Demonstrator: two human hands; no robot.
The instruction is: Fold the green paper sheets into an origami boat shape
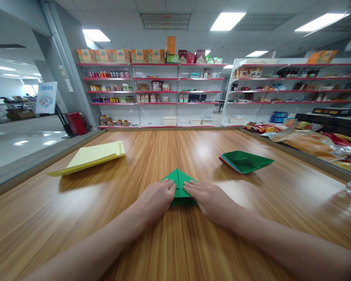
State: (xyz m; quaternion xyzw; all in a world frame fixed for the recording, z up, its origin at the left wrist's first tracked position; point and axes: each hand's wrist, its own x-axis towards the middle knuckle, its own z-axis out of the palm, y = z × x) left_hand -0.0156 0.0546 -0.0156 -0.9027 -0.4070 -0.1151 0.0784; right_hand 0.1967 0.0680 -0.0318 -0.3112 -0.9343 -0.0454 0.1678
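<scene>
On the near middle of one wooden table [146, 152], one folded green paper [179, 192] is covered at both sides by the left hand [160, 197] and right hand [209, 195], fingers close together and laid on top; whether it is also pinched by the hidden thumbs cannot be told. Its peak is aimed away toward the shelves [152, 112], its near edge is set crosswise, and its longer axis is obscured. One yellow paper stack [93, 154], one hollow green paper form [247, 164] and four white bins [170, 121], contents hidden, are seen beyond.
</scene>
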